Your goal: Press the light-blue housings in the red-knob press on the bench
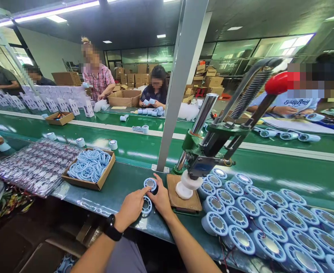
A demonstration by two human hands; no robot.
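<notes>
Between my two hands is a round part with a blue ring and a silver centre (150, 184). My right hand (160, 198) wraps its fingers and thumb round the side of this part. My left hand (131, 207), with a black band on the wrist, presses a fingertip on the part's top rim. Just below, by my left fingers, a second blue ring part (146, 206) lies on the green table edge. Right of my hands stands a hand press (202, 167) with a white round pad over a white disc (184, 190) on a brown board.
Many blue cylindrical parts (248, 205) stand in rows on the right. A cardboard tray of blue rings (89, 167) and a wrapped sheet of parts (36, 163) lie left. A grey post (177, 91) rises ahead. Beyond the green conveyor (135, 149), several people work.
</notes>
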